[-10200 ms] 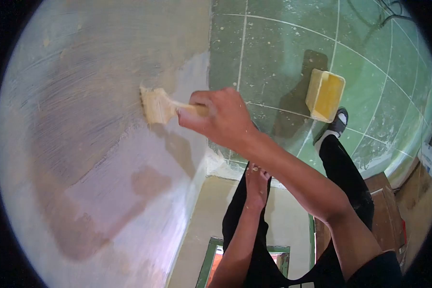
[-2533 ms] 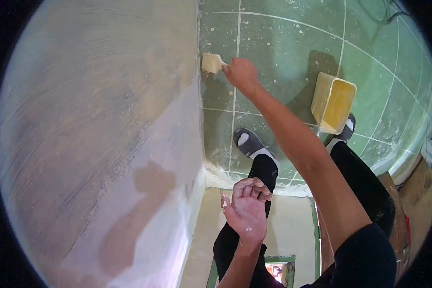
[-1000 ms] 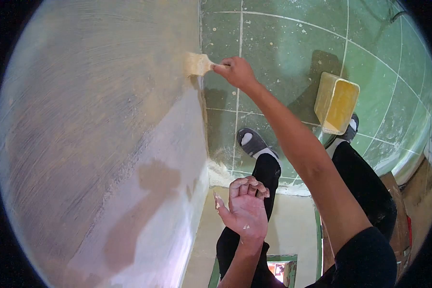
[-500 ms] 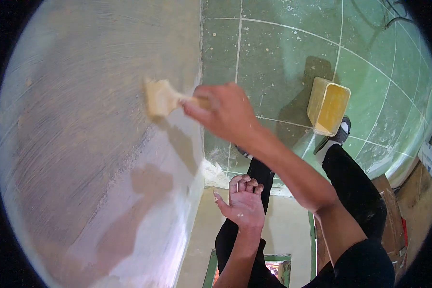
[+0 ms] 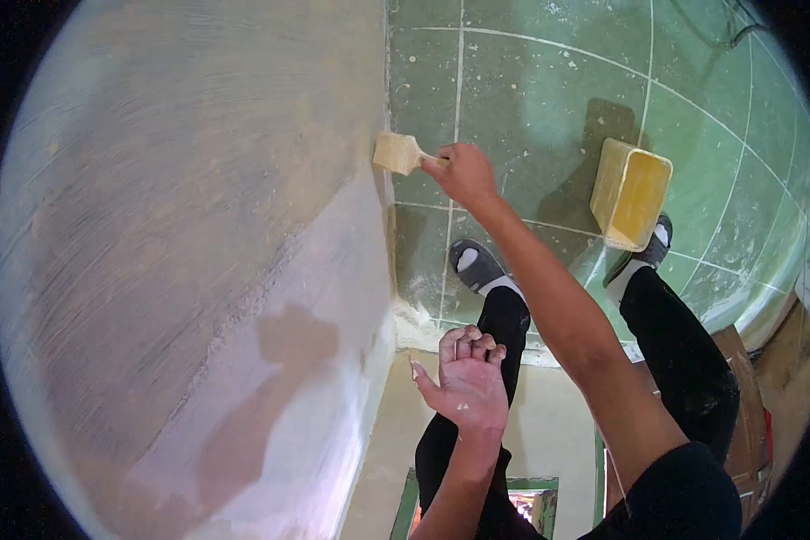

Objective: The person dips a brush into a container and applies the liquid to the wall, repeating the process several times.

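A wide, pale-coated brush is held by its handle in my right hand, its bristles at the right edge of the wall, where it meets the green floor. Whether the bristles press on it is hard to tell. A darker, streaked coat covers the upper left of that wall, and a lighter area lies at its lower right. Lower down, my left hand is palm up with fingers loosely curled and apart, whitish residue on the skin, holding nothing.
A rectangular tub with yellowish insides stands on the green tiled floor, close to my shod foot. My other foot is near the wall. A dark cable lies at the upper right. Brown boards are at the lower right.
My right hand has moved right and slightly up with the brush, from the wall's middle to its edge. The view has shifted slightly, and my foot near the wall now shows more fully.
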{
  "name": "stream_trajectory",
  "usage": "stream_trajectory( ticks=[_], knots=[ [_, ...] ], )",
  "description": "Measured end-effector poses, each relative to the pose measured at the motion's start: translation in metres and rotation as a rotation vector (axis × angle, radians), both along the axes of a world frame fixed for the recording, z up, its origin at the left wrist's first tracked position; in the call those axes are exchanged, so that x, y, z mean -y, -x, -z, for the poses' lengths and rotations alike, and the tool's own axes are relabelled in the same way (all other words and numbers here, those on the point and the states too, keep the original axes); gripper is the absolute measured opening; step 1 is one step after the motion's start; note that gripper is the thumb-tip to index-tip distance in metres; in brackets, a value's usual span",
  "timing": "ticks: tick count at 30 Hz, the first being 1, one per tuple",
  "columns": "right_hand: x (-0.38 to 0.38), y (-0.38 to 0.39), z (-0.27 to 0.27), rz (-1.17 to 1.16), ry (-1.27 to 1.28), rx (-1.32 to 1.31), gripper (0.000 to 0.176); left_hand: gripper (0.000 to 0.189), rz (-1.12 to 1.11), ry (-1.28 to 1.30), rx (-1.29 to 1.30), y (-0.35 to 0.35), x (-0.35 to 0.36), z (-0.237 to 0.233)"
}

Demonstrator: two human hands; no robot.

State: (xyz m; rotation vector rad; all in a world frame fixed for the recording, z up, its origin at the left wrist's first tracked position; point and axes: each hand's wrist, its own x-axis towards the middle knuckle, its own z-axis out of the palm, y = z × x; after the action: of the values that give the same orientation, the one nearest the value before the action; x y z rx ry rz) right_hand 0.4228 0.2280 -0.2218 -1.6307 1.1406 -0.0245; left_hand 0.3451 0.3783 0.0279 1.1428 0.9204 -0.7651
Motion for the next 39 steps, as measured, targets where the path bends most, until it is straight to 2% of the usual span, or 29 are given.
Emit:
stream_trajectory(
  ticks=[2,4,7,9,10,12,14,16,18,21,23,26,28,31,33,36,37,39],
  knots=[
    [0.008,-0.002,-0.026,-0.014,-0.011,-0.062,0.039,0.065,0.007,-0.008,0.01,0.001,-0.001,0.001],
    [0.011,-0.016,-0.069,0.009,0.084,0.142,0.042,0.065,0.001,0.002,0.002,0.001,-0.003,0.002],
    [0.026,-0.014,-0.125,-0.001,0.167,0.256,0.038,0.065,0.0,-0.007,-0.006,0.002,-0.003,0.0],
    [0.036,-0.004,-0.161,-0.033,0.08,0.437,0.037,0.065,0.001,-0.023,0.006,0.0,-0.001,0.0],
    [0.041,0.0,-0.174,-0.03,0.077,0.438,0.037,0.065,-0.002,-0.014,0.001,-0.001,-0.001,0.0],
    [0.047,0.007,-0.19,-0.037,-0.152,0.569,0.036,0.065,-0.005,-0.009,-0.009,0.0,-0.002,-0.001],
    [0.05,0.0,-0.175,-0.033,-0.219,0.559,0.037,0.065,-0.003,-0.014,-0.006,-0.001,0.0,-0.002],
    [0.049,-0.011,-0.137,-0.032,-0.284,0.553,0.037,0.065,-0.01,0.0,-0.008,-0.001,0.001,-0.001],
    [0.035,-0.024,-0.077,-0.065,-0.157,0.416,0.04,0.065,-0.016,0.01,-0.013,-0.001,0.002,-0.002],
    [0.027,-0.012,-0.013,-0.068,-0.048,0.323,0.041,0.065,-0.003,-0.005,-0.006,-0.001,0.005,-0.002],
    [0.023,0.0,0.011,-0.143,0.085,-0.09,0.04,0.065,0.0,0.002,-0.009,0.002,0.003,-0.001],
    [0.013,-0.002,-0.021,-0.088,0.092,-0.013,0.037,0.065,-0.01,0.004,-0.008,0.005,0.0,0.001],
    [0.002,-0.011,-0.067,-0.057,0.122,0.16,0.038,0.065,-0.011,0.012,-0.014,0.005,-0.003,0.001],
    [0.007,0.0,-0.145,-0.075,0.094,0.256,0.034,0.064,-0.006,0.007,-0.016,0.004,-0.004,0.0],
    [0.009,0.011,-0.17,-0.059,-0.037,0.489,0.032,0.063,-0.002,-0.013,-0.007,0.002,-0.005,0.001],
    [-0.003,0.014,-0.142,0.004,-0.174,0.532,0.031,0.055,0.01,-0.018,0.026,-0.003,-0.011,0.001],
    [-0.011,0.01,-0.117,0.007,-0.174,0.537,0.031,0.055,0.013,-0.019,0.031,-0.005,-0.009,0.001],
    [-0.023,-0.002,-0.045,0.037,-0.237,0.396,0.044,0.054,0.044,-0.069,0.055,-0.009,-0.002,-0.005]
  ],
)
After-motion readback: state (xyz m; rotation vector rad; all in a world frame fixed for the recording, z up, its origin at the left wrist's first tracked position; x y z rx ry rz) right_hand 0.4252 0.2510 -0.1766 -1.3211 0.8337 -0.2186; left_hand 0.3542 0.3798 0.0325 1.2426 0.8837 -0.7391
